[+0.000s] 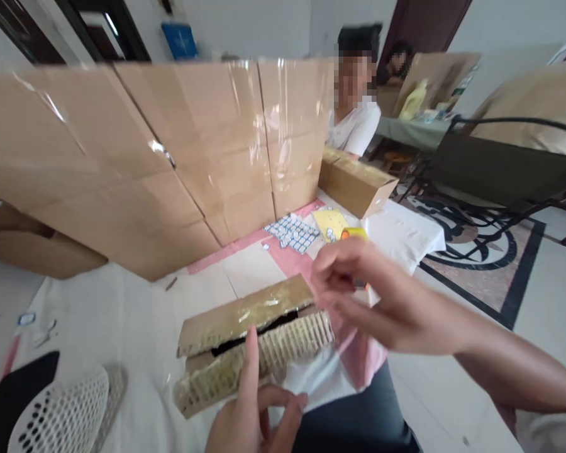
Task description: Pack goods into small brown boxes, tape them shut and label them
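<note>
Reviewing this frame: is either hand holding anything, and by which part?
The left hand grips nothing visible; its extended index finger overlaps the long tan cardboard box, contact unclear. Whether the blurred, curled right hand pinches something small cannot be told.

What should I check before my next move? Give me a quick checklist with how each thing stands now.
1. Long brown cardboard box closed along its top: not ok; a dark gap runs lengthwise.
2. Bare left hand at the box: ok; index finger extended over the ridged near side.
3. Left fingertip touching the cardboard: cannot tell.
4. Bare right hand free of anything: cannot tell; its fingers are curled near the box's right end.
5. Yellow round roll fully visible: not ok; partly hidden behind the right hand.
6. White perforated basket apart from the box: ok.
</note>
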### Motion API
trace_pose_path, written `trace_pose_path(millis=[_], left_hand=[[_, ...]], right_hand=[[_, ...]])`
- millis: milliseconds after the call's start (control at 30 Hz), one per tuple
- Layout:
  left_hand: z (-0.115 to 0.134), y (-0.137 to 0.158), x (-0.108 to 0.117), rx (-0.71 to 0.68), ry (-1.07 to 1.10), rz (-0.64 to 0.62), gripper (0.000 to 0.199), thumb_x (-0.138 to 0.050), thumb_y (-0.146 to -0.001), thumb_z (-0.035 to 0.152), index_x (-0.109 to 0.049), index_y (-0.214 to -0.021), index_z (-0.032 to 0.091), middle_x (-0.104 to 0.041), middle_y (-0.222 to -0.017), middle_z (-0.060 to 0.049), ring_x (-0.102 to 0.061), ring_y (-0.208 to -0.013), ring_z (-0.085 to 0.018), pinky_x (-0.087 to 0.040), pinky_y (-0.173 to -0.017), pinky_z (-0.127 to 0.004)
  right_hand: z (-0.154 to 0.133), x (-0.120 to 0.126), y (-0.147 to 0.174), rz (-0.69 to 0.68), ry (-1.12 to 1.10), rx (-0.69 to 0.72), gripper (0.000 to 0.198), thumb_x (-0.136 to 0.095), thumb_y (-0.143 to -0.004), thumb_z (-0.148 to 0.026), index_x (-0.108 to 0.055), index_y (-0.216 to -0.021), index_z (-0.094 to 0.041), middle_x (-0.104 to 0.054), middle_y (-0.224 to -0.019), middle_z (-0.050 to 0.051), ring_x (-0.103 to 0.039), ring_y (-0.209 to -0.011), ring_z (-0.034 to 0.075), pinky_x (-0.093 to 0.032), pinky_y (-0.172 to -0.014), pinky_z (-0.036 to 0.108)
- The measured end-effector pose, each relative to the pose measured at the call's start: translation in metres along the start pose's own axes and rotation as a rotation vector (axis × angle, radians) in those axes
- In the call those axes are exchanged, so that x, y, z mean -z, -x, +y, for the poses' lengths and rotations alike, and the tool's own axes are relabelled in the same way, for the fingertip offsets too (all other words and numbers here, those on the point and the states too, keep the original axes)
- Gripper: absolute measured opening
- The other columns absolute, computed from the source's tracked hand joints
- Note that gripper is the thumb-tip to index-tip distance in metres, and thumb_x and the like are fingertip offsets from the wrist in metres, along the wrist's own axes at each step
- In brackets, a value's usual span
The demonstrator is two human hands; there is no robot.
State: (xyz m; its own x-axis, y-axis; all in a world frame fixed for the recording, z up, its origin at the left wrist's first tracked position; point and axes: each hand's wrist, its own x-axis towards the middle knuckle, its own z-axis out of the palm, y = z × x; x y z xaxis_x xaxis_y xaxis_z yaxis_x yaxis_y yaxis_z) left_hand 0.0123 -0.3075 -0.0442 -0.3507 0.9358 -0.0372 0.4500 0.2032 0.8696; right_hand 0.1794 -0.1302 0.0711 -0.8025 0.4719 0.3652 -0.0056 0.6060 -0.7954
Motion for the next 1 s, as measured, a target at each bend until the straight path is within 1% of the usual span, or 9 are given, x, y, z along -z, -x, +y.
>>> trace_pose_path(millis=[100,167,267,333,467,600,733,800,1000], left_hand=[[0.008,0.004,0.008,0.039,0.077,0.062,0.086,-0.059,-0.094,0.052,-0.017,-0.165,0.029,-0.076,-0.079,0.005,-0.049,-0.045,-0.011,-0.049,-0.049,-0.02],[0.012,0.004,0.011,0.053,0.113,0.073,0.083,-0.062,-0.093,0.048,-0.022,-0.163,0.032,-0.074,-0.077,0.006,-0.046,-0.047,-0.011,-0.047,-0.049,-0.02],[0.015,0.002,0.009,0.077,0.182,0.06,0.077,-0.063,-0.093,0.044,-0.029,-0.161,0.032,-0.067,-0.067,0.008,-0.042,-0.048,-0.01,-0.045,-0.051,-0.019],[0.017,0.001,0.005,0.089,0.252,0.074,0.076,-0.066,-0.091,0.044,-0.034,-0.159,0.031,-0.064,-0.065,0.008,-0.041,-0.048,-0.009,-0.046,-0.052,-0.02],[0.028,0.0,0.001,0.102,0.383,0.106,0.067,-0.07,-0.088,0.045,-0.05,-0.149,0.026,-0.057,-0.06,0.008,-0.043,-0.049,-0.009,-0.048,-0.055,-0.021],[0.043,-0.003,0.006,0.106,0.456,0.2,0.056,-0.073,-0.088,0.04,-0.057,-0.141,0.029,-0.06,-0.063,0.006,-0.055,-0.061,-0.011,-0.049,-0.064,-0.021],[0.047,-0.012,0.011,0.13,0.497,0.291,0.05,-0.073,-0.089,0.038,-0.057,-0.136,0.03,-0.065,-0.072,0.005,-0.06,-0.067,-0.011,-0.051,-0.07,-0.023],[0.045,-0.015,0.01,0.107,0.518,0.307,0.048,-0.074,-0.089,0.038,-0.058,-0.133,0.03,-0.067,-0.075,0.005,-0.06,-0.066,-0.011,-0.051,-0.069,-0.024],[0.024,-0.017,0.006,-0.163,0.54,0.343,0.037,-0.073,-0.091,0.031,-0.062,-0.125,0.029,-0.068,-0.073,0.006,-0.063,-0.072,-0.012,-0.054,-0.082,-0.028]], right_hand=[[-0.002,0.016,-0.009,-0.056,0.005,-0.072,0.024,-0.055,-0.102,-0.017,-0.052,-0.125,-0.023,-0.061,-0.095,0.002,-0.057,-0.079,0.013,-0.046,-0.068,0.026],[0.003,0.015,-0.013,-0.155,0.036,-0.139,0.021,-0.056,-0.102,-0.019,-0.056,-0.123,-0.022,-0.062,-0.088,0.001,-0.056,-0.074,0.013,-0.045,-0.065,0.025],[0.019,-0.003,-0.013,-0.335,0.118,-0.19,0.018,-0.057,-0.102,-0.023,-0.06,-0.119,-0.02,-0.063,-0.089,0.001,-0.055,-0.075,0.014,-0.046,-0.067,0.026],[0.036,-0.022,-0.011,-0.376,0.211,-0.13,0.022,-0.056,-0.103,-0.027,-0.059,-0.122,-0.018,-0.064,-0.102,0.007,-0.057,-0.088,0.018,-0.049,-0.079,0.032],[0.069,-0.053,-0.006,-0.252,0.431,-0.024,0.028,-0.05,-0.104,-0.03,-0.058,-0.126,-0.015,-0.058,-0.12,0.016,-0.049,-0.11,0.029,-0.045,-0.099,0.05],[0.08,-0.059,-0.004,-0.168,0.386,-0.025,0.034,-0.052,-0.104,-0.033,-0.056,-0.133,-0.016,-0.056,-0.125,0.016,-0.048,-0.114,0.029,-0.045,-0.1,0.048],[0.067,-0.049,-0.003,-0.075,0.308,-0.008,0.026,-0.047,-0.107,-0.031,-0.067,-0.116,-0.018,-0.059,-0.118,0.013,-0.05,-0.111,0.026,-0.041,-0.103,0.048],[0.058,-0.044,-0.004,-0.097,0.225,-0.006,0.028,-0.047,-0.107,-0.032,-0.071,-0.104,-0.018,-0.062,-0.114,0.011,-0.052,-0.11,0.025,-0.04,-0.104,0.048],[0.038,-0.036,-0.008,-0.168,0.031,-0.026,0.034,-0.048,-0.107,-0.04,-0.072,-0.106,-0.016,-0.063,-0.114,0.012,-0.053,-0.116,0.023,-0.04,-0.108,0.047]])
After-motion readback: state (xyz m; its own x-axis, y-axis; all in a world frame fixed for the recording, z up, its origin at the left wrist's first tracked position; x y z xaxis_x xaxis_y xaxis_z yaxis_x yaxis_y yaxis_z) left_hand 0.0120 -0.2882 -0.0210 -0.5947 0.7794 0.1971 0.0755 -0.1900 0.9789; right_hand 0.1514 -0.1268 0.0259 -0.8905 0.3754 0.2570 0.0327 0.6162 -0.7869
